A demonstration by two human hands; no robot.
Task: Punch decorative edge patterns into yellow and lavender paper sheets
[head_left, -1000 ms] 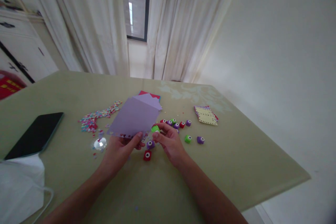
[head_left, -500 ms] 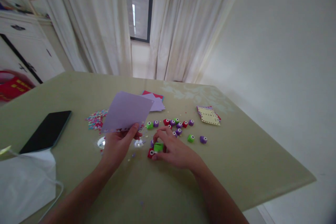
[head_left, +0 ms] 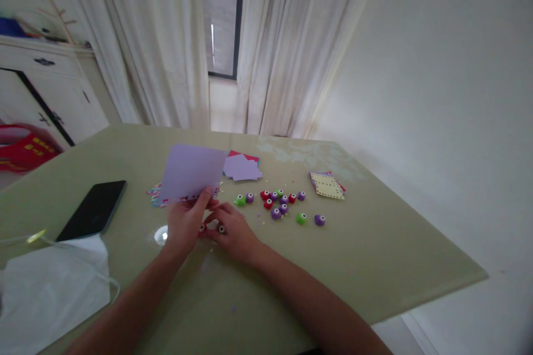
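Note:
A light purple sheet of paper [head_left: 194,172] stands tilted up, its lower edge showing a row of small holes. My left hand [head_left: 186,222] pinches that edge between thumb and fingers. Close beside it, below the sheet, my right hand [head_left: 233,233] curls its fingers round a few small paper punches with eye-like tops, among them a red punch [head_left: 202,228]. The fingers partly hide these punches. Farther right lie several more red, green and purple punches, such as a purple punch [head_left: 276,213] and a green punch [head_left: 301,218].
Coloured confetti [head_left: 155,194] lies behind the sheet. Purple paper pieces [head_left: 244,167] are stacked at the back, and a pile of hole-edged cards [head_left: 327,186] sits to the right. On the left are a dark phone [head_left: 92,209] and a white face mask [head_left: 56,285].
My right hand has moved left to beside my left hand, and the cluster of punches under it has shifted left with it. The purple sheet has moved slightly left.

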